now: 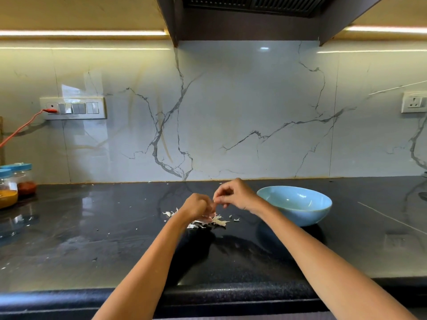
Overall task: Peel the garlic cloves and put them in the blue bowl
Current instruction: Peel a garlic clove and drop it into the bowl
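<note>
Head view. Both forearms reach in from 6 o'clock over a black countertop (92,239) and meet near the middle of the frame.

Left hand (196,207): fingers curled tight into a fist, closed around something small at its right edge. A pale, pinkish bit shows there, likely a garlic clove (212,207), though it is mostly hidden and I cannot tell for sure.

Right hand (233,195): just at 2 o'clock of the left hand and a little higher, fingers bent, thumb and fingertips pinching at the same spot where the two hands touch. What it pinches is too small to make out.

Garlic skins (218,221): loose white flakes piled on the counter directly under and at 5 o'clock of the left hand; more scraps at 9 o'clock of it, and stray flecks scattered wider.

Blue bowl (300,212): upright on the counter at 3 o'clock of the hands, near the right wrist but apart. Its visible inside wall is bare.

Far left at 9 o'clock: two blue-lidded jars (16,183) holding orange and red powders. Marble backsplash (231,112) behind.
</note>
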